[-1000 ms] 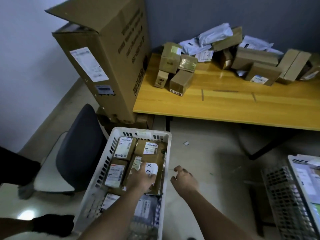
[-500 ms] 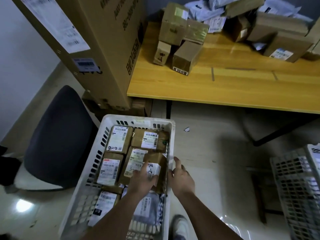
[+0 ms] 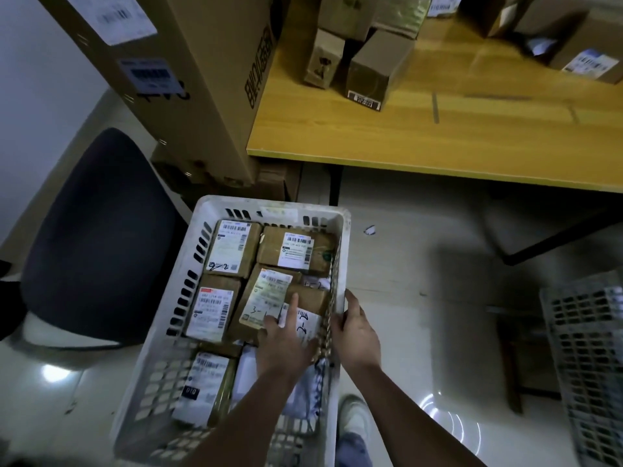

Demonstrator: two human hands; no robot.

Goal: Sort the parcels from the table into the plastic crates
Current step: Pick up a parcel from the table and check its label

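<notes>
Parcel with handwritten label sits in the white crate by its right wall, among other boxes; I judge this the placing step. My left hand presses it, fingers straight; my right hand curls over the crate rim. Next: fetch from the table, where parcels remain.

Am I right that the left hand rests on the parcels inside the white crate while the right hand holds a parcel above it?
Not quite. The head view shows the right hand holding no parcel; it grips the white plastic crate's right rim. The left hand does rest on the brown cardboard parcels.
</notes>
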